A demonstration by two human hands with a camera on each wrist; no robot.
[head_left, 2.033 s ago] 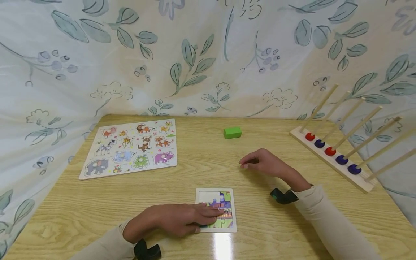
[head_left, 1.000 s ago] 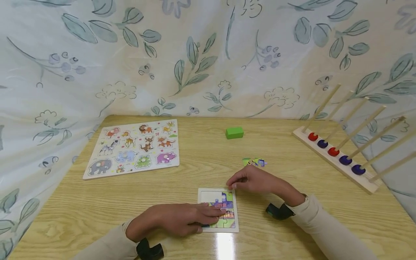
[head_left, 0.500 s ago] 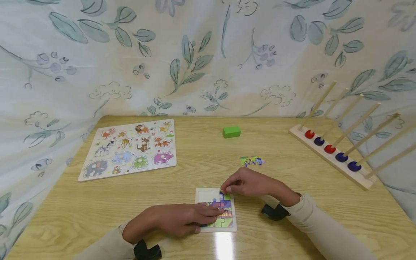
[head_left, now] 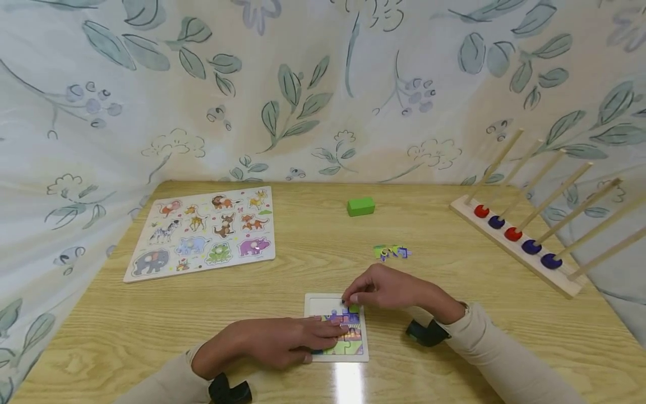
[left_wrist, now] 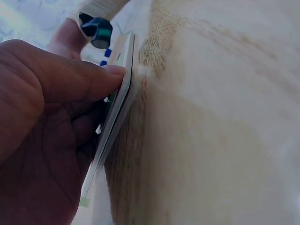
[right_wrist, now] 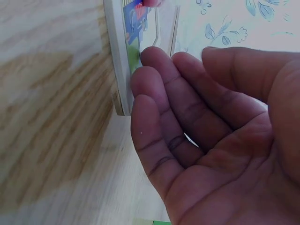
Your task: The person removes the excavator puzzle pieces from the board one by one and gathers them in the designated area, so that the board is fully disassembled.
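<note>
A small square jigsaw puzzle tray (head_left: 321,304) lies near the table's front, with colourful pieces filling most of it and a bare white patch at its upper left. My left hand (head_left: 277,339) rests on it, straight fingers across the pieces. Its thumb (left_wrist: 89,79) touches the tray edge in the left wrist view. At the tray's upper right corner, my right hand (head_left: 391,287) touches the pieces with bent fingertips. In the right wrist view, its thumb stands apart from the loosely bent fingers (right_wrist: 150,84), and nothing shows between them. Loose jigsaw pieces (head_left: 402,252) lie just beyond this hand.
An animal peg puzzle board (head_left: 202,233) lies at the back left. A green block (head_left: 360,206) sits at the back middle. Along the right stands a wooden peg rack (head_left: 520,247) with red and blue beads. A floral curtain (head_left: 323,84) hangs behind the table (head_left: 202,303).
My right hand has moved from over the loose pieces toward me and left, onto the tray's upper right corner, uncovering those pieces. My left hand has stayed on the tray.
</note>
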